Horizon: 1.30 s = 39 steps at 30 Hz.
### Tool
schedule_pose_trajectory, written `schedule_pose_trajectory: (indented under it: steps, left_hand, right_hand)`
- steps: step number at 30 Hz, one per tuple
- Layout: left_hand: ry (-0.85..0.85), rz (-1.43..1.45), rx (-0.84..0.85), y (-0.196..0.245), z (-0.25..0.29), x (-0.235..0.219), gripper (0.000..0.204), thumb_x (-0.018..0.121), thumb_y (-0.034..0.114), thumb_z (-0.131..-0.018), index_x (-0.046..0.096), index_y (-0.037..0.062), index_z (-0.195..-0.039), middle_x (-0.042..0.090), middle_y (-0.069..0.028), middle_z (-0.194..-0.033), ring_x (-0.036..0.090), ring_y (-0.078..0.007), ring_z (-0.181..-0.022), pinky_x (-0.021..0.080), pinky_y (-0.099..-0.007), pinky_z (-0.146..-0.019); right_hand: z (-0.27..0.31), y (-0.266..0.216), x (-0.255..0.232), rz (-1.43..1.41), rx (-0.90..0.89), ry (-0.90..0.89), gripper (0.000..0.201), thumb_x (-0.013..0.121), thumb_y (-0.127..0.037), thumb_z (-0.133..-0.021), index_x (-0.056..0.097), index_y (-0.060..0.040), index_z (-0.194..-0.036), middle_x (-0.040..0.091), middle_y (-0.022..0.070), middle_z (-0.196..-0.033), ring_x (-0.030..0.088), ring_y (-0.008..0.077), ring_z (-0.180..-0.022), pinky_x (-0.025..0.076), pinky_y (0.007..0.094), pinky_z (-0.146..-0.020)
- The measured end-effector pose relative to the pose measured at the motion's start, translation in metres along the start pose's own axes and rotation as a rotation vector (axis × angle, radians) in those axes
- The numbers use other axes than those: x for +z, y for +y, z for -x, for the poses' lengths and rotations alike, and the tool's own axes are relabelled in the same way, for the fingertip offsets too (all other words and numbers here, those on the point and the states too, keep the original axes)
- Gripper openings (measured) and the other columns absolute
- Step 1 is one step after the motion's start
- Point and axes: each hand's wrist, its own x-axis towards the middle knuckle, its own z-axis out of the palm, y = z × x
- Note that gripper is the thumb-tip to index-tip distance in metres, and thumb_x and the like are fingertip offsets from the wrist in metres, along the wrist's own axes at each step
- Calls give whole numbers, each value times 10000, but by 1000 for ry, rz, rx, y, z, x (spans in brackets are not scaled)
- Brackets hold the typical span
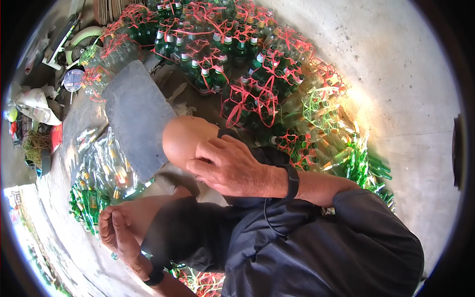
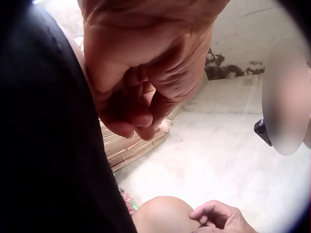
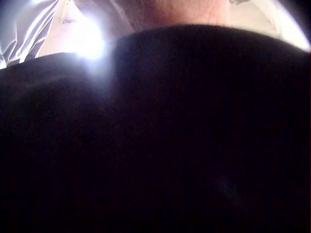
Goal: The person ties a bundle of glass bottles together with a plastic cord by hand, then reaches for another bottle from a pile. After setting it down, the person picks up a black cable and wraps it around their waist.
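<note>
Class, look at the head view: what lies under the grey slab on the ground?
The grey slab rests on bottles: clear ones stick out at its lower edge, more bundled in red string at its upper edge. Whatever sits beneath its middle is covered.

Outdoor bottle-sorting yard, bare concrete floor. Green glass bottles bundled with red twine fill the frame's top centre. Loose clear bottles at left.

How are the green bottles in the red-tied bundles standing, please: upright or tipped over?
Mostly upright: in the head view the green bottles show their caps and necks towards the camera inside the red ties. Loose bottles at the right edge lie on their sides.
</note>
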Motion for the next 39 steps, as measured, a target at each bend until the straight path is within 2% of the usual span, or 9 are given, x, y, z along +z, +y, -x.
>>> schedule_pose_trajectory:
  steps: [2,4,14,16,19,22,32,34,39]
  left_hand:
    - [20,16,-8,1,-2,0,116,610,114,-1092,691,34,-1072,670,-18,-924,474,-66,-747,408,-224,-698]
    - [-1,138,-26,4,-4,2,115,607,112,-1095,691,38,-1070,665,-19,-940,482,-67,-758,421,-223,-708]
    - [157,118,-80,-6,-17,9,97,610,86,-1088,689,40,-1056,660,-16,-925,476,-61,-755,405,-217,-694]
    - [90,196,10,-13,-18,3,99,614,93,-1088,690,39,-1054,657,-20,-908,471,-64,-738,405,-223,-693]
    - [98,231,35,-16,-18,-3,94,618,86,-1078,680,17,-1089,669,-27,-887,484,-81,-722,396,-230,-676]
    - [88,225,-13,-15,-18,-4,95,622,94,-1078,677,17,-1081,662,-24,-870,488,-81,-722,391,-229,-676]
    - [82,199,18,-11,-16,2,165,695,186,-1054,682,21,-1048,659,-14,-870,515,-72,-733,411,-236,-684]
    - [72,202,35,-10,-14,4,85,617,73,-1078,681,17,-1081,643,-38,-873,487,-83,-729,393,-227,-675]
    - [84,197,24,-6,-12,5,80,629,76,-1074,684,18,-1080,643,-38,-877,490,-83,-731,394,-227,-676]
  right_hand:
    - [-2,0,2,-13,4,64,283,831,-140,-795,664,-173,-1021,522,-4,-943,608,199,-850,467,372,-731]
    - [-3,0,3,-6,1,56,287,832,-138,-795,667,-175,-1026,523,-4,-943,608,197,-847,467,371,-728]
    - [-8,5,0,-4,-12,30,331,851,-126,-769,678,-158,-1049,533,-5,-941,607,190,-831,489,364,-731]
    - [-8,7,1,-6,-12,29,334,855,-127,-764,681,-161,-1048,538,-4,-936,611,196,-819,500,366,-726]
    - [-9,9,1,-14,-8,35,338,862,-133,-757,687,-167,-1044,548,0,-928,618,209,-797,518,373,-715]
    - [-12,10,-2,-23,1,43,334,868,-141,-756,691,-174,-1038,555,4,-921,622,223,-783,528,382,-706]
    - [-13,10,-1,-9,41,27,324,885,-155,-752,689,-176,-1009,574,3,-924,640,229,-783,534,383,-700]
    - [-15,9,-1,-24,35,39,300,860,-152,-773,672,-168,-1007,549,12,-914,625,232,-777,515,386,-699]
    - [-16,9,-1,-57,42,57,267,832,-142,-793,660,-161,-997,534,22,-901,622,238,-779,506,391,-699]
